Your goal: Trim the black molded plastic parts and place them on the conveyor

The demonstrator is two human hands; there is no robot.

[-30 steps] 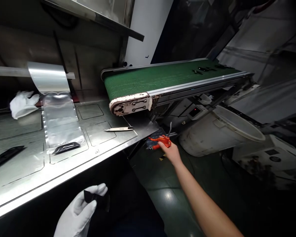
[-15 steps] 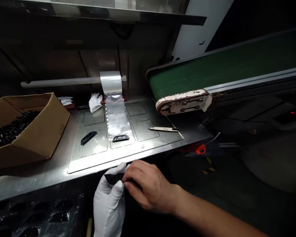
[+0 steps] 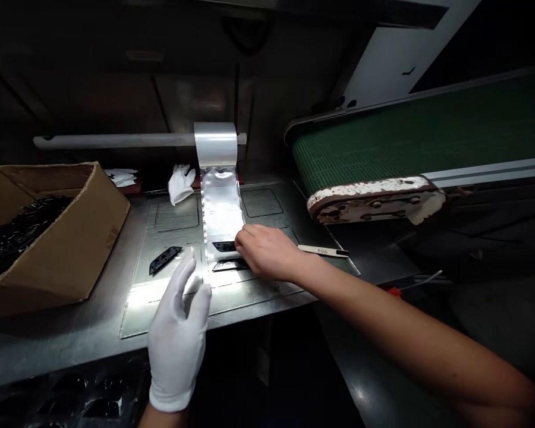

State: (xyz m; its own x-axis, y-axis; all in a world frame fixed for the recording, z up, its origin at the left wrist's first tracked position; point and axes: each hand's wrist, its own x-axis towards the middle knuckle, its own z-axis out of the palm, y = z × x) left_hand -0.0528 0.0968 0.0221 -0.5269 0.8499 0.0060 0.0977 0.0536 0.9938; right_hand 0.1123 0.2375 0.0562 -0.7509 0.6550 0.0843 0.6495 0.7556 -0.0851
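Note:
My right hand (image 3: 270, 252), bare, pinches the right end of a small black plastic part (image 3: 223, 246) over the strip of clear film (image 3: 223, 208). Just in front of it, at the strip's near end, lies a second glossy black part (image 3: 228, 266), partly covered by my fingers. My left hand (image 3: 178, 333), in a white glove, hovers at the near edge of the work plate with thumb and fingers apart, holding nothing. Closest to it, on the plate, rests another black part (image 3: 164, 260). A pale-handled pen-like tool marked A06 (image 3: 323, 251) lies beyond my right wrist, partly hidden.
A film roll (image 3: 216, 142) hangs on a white rod at the back. On the left stands a cardboard box (image 3: 93, 238) of small black pieces, above a dark moulded tray (image 3: 66, 398). White gloves (image 3: 181, 184) lie behind. A green conveyor belt (image 3: 405, 134) juts in from the right.
Both hands were together below the table edge on a black part. My right hand has carried the part forward to the film, and my left has let go and opened.

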